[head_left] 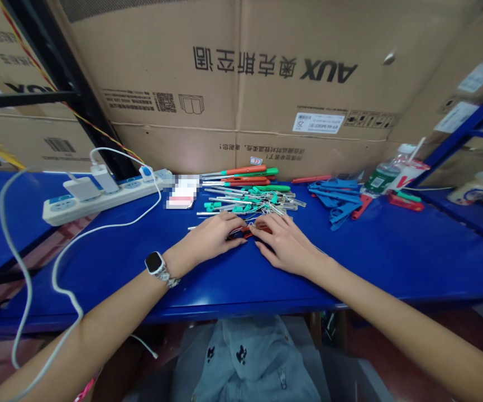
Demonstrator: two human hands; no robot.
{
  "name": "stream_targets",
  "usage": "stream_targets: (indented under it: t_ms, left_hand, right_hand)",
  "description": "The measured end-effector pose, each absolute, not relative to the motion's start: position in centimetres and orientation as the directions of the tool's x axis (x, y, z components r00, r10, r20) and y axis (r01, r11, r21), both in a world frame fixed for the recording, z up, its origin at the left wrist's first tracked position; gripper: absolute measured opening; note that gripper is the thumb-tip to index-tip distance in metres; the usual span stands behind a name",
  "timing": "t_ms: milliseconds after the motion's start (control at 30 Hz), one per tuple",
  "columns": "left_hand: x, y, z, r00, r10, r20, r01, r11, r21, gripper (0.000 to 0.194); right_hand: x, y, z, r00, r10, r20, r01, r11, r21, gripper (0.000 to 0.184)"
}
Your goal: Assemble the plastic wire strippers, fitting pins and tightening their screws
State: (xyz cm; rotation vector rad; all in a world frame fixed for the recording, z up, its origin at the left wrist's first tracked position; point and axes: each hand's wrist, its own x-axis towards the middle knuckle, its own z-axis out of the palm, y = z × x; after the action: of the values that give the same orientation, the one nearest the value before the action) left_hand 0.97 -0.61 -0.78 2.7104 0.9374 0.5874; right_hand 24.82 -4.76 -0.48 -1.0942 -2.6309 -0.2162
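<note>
My left hand (218, 234) is closed, thumb and fingers curled around one end of a small orange-red piece (247, 230). My right hand (285, 240) pinches the same piece from the other side, its fingers partly covering it. Thin white cord shows by the fingertips; the exact kind of piece is hidden. A metal rod tip (191, 228) sticks out beyond my left hand. Just behind my fingers lies a pile of slim metal rods with teal collars (233, 200) and clear ends. Farther back are metal-shafted tools with orange handles (252, 170) and green handles (275, 188).
A white power strip (107, 195) with chargers and cables lies left on the blue table (207, 285). Beside the pile is a blurred card or phone (182, 192). Flat blue pieces (337, 195), a bottle (381, 178) and red pieces stand right. A cardboard box (241, 72) backs the table.
</note>
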Motion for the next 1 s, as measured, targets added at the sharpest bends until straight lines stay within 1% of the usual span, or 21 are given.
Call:
stream_targets:
  t_ms: [200, 267, 333, 433, 567, 800, 900, 1000]
  left_hand:
    - [1.0, -0.7, -1.2, 0.732, 0.603, 0.317, 0.536, -0.797, 0.278, 0.026]
    - [1.0, -0.7, -1.1, 0.734, 0.598, 0.322, 0.532, -0.801, 0.274, 0.026]
    - [0.9, -0.6, -1.2, 0.727, 0.605, 0.325, 0.536, -0.795, 0.284, 0.025]
    - [1.0, -0.5, -1.2, 0.692, 0.643, 0.327, 0.539, -0.762, 0.359, 0.023]
    - [1.3, -0.4, -1.3, 0.628, 0.696, 0.349, 0.505, -0.705, 0.498, 0.022]
    - [1.4, 0.1, -1.3, 0.657, 0.671, 0.342, 0.449, -0.714, 0.538, 0.016]
    - [1.2, -0.1, -1.1, 0.679, 0.654, 0.335, 0.448, -0.73, 0.517, 0.017]
    - [1.2, -0.8, -0.9, 0.691, 0.643, 0.329, 0.506, -0.756, 0.415, 0.025]
  right_hand:
    - [24.3, -6.0, -1.0, -0.612, 0.72, 0.328, 0.754, 0.656, -0.033, 0.043]
    - [24.1, -6.3, -1.2, -0.602, 0.737, 0.307, 0.762, 0.645, -0.056, 0.047]
    - [24.2, -6.5, -1.2, -0.605, 0.754, 0.255, 0.764, 0.64, -0.08, 0.055]
    - [24.4, -6.7, -1.2, -0.621, 0.766, 0.163, 0.758, 0.641, -0.123, 0.065]
    - [24.7, -6.7, -1.2, -0.627, 0.769, 0.125, 0.748, 0.639, -0.177, 0.07]
    - [24.7, -6.8, -1.4, -0.632, 0.766, 0.119, 0.74, 0.641, -0.205, 0.07]
    - [24.7, -6.7, -1.2, -0.625, 0.773, 0.111, 0.747, 0.633, -0.203, 0.07]
    - [24.8, -6.4, -0.8, -0.598, 0.796, 0.095, 0.766, 0.602, -0.227, 0.07]
